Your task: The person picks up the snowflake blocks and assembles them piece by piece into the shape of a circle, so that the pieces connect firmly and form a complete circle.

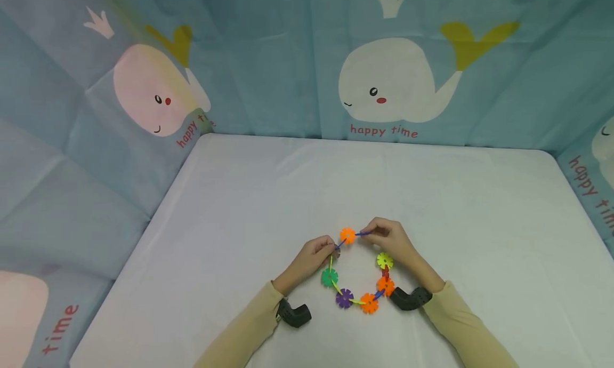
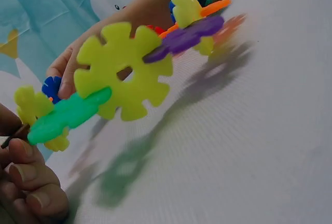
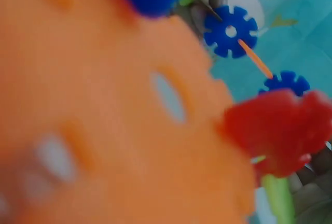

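Note:
A curved chain of slotted flower-shaped plastic discs lies between my hands, with a gap on its right side. In the head view, my left hand [image 1: 312, 258] pinches the brown disc [image 2: 15, 135] at the chain's upper left. My right hand [image 1: 390, 241] pinches the blue disc [image 3: 285, 83] at the top end, beside an orange disc [image 1: 347, 235]. Below the left hand come a green disc [image 1: 329, 277] and a purple disc [image 1: 344, 298], joined by yellow ones. A yellow-green disc [image 1: 385, 260] on a red disc [image 3: 282, 130] forms the other end, below the right hand.
The white table [image 1: 240, 208] has rounded far corners. Blue cloth [image 1: 273, 80] printed with whales hangs behind it and along its sides. A black device [image 1: 295, 314] sits at the left wrist, and another black device [image 1: 411, 298] at the right wrist, close to the chain.

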{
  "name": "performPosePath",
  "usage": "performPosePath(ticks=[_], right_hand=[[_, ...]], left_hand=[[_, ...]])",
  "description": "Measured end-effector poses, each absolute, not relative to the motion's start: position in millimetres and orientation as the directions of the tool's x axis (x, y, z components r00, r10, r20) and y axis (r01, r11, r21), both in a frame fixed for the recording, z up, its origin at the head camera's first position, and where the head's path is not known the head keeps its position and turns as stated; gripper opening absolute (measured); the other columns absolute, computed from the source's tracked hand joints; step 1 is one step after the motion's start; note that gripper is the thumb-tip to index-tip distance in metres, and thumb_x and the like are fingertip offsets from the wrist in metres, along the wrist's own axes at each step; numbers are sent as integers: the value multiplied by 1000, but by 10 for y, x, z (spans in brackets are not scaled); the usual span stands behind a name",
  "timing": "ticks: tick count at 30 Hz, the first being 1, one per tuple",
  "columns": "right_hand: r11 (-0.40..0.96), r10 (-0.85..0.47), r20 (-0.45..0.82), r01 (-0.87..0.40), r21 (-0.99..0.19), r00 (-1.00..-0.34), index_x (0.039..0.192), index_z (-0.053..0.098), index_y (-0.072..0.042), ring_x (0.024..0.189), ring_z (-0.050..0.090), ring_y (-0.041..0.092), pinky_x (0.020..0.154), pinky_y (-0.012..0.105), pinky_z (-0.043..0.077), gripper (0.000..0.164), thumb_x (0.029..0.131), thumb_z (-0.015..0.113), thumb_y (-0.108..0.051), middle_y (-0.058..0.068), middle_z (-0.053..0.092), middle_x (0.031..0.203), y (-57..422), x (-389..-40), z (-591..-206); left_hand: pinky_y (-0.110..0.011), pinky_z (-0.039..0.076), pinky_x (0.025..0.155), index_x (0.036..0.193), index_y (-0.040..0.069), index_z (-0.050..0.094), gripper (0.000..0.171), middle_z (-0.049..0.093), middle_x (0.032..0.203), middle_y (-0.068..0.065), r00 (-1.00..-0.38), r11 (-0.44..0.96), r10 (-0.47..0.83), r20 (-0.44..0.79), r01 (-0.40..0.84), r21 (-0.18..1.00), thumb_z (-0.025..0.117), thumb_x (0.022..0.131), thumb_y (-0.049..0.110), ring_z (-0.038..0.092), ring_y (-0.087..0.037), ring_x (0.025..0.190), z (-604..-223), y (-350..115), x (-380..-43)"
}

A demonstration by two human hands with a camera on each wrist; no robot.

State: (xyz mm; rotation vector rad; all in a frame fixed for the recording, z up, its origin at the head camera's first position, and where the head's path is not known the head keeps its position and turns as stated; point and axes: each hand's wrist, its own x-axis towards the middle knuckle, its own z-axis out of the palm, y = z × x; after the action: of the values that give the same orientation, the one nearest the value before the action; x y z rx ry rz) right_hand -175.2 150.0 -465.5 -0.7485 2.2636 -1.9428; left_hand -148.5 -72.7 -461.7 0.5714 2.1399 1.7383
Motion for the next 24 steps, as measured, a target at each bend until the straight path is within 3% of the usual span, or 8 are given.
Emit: performPosePath(ticks=[7,11,15,19,24], right_hand=[[78,-495,145,-210,-975,-857,79,61,8,56,52,36,53,32,47,7,80,57,13,24,57,69,1492,-1757,-4639],[98,-520,141,-223,-970,-842,79,62,6,53,53,32,51,30,47,7,78,60,12,20,59,68,1460,-1753,-4673],[95,-530,227,-323,-942,-817,80,63,6,59,55,28,56,27,47,8,78,60,13,16,61,72,1446,-1749,-4682],[89,-543,349,-466,-880,-764,79,64,6,70,58,25,66,25,47,13,74,60,18,14,62,77,1418,-1739,-4652],[92,-562,495,-644,-759,-663,74,64,4,64,56,19,61,24,46,18,68,63,21,12,61,71,1367,-1701,-4600]], left_hand=[[-23,39,56,67,0,49,33,52,60,-3,-858,190,514,1,116,975,42,96,14,47,-10,56,-4764,-712,-1497],[-24,42,56,79,-5,51,23,53,57,-6,-853,177,522,-14,92,980,43,95,10,54,-12,56,-4685,-710,-1458],[-26,44,57,93,-8,52,18,54,58,-10,-848,150,530,-19,72,986,44,95,8,57,-13,57,-4683,-709,-1455],[-28,45,54,92,-8,50,16,50,56,-16,-841,102,541,3,69,992,42,95,5,57,-13,54,-4692,-713,-1463],[-26,42,50,90,-9,49,18,39,51,-17,-831,84,556,-11,43,996,40,96,6,48,-14,47,-4685,-734,-1483]])
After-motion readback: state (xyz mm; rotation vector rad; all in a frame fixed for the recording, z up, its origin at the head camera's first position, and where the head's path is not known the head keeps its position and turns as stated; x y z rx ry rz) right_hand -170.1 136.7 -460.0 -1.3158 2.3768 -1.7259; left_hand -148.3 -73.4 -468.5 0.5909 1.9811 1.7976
